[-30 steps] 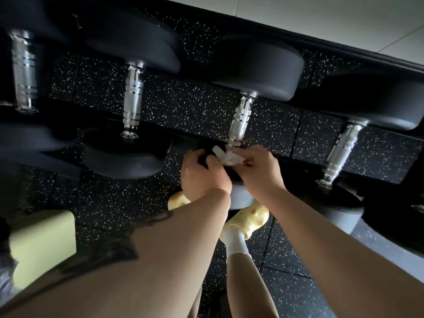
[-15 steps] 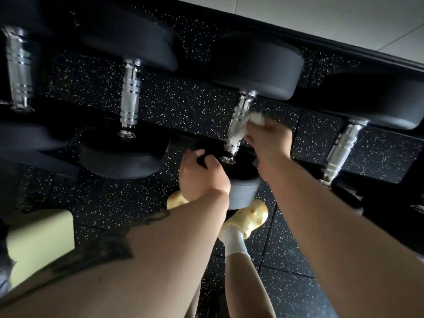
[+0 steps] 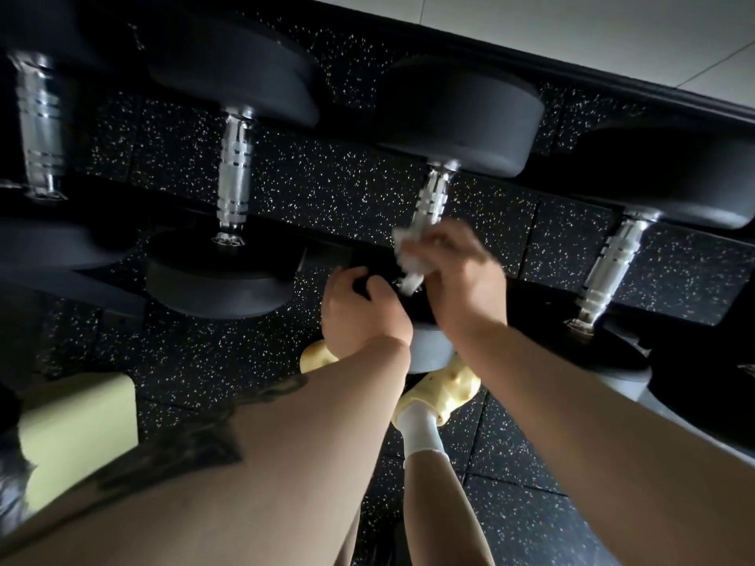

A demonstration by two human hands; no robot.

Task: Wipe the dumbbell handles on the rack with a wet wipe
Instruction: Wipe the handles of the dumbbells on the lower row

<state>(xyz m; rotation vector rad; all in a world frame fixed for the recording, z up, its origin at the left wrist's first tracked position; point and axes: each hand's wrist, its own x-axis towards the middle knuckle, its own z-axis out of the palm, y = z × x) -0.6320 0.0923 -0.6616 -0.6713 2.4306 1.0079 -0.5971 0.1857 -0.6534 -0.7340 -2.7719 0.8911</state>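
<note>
At the centre of the frame a knurled chrome handle (image 3: 432,198) runs from its upper black head (image 3: 457,112) down and slightly left toward the lower head (image 3: 392,298), its long axis steeply tilted from upper right to lower left. The metal is bright, cylindrical, with smooth ringed bands between rough gripping zones. A crumpled white wet wipe (image 3: 410,261) is wrapped around the handle's lower end, thin and wrinkled, a little blurred. The right hand (image 3: 461,279) has its fingers curled round wipe and handle together. The left hand (image 3: 359,312) grips the rim of the lower head just left of the wipe, fingers bent over the dull black disc.

Three more dumbbells lie alongside with handles at similar tilts: one at centre left (image 3: 233,177), one at the far left edge (image 3: 41,128), one at the right (image 3: 608,267). Their heads are thick, round, matte pucks. Dark rack rails (image 3: 122,222) cross under them. Behind lies black rubber flooring (image 3: 327,177) flecked with pale specks, laid in square tiles. Both forearms cover much of the lower frame, hiding part of the near head. Below them show yellow clogs (image 3: 445,386) and a white sock (image 3: 421,433). A pale green block (image 3: 77,418) sits at lower left.
</note>
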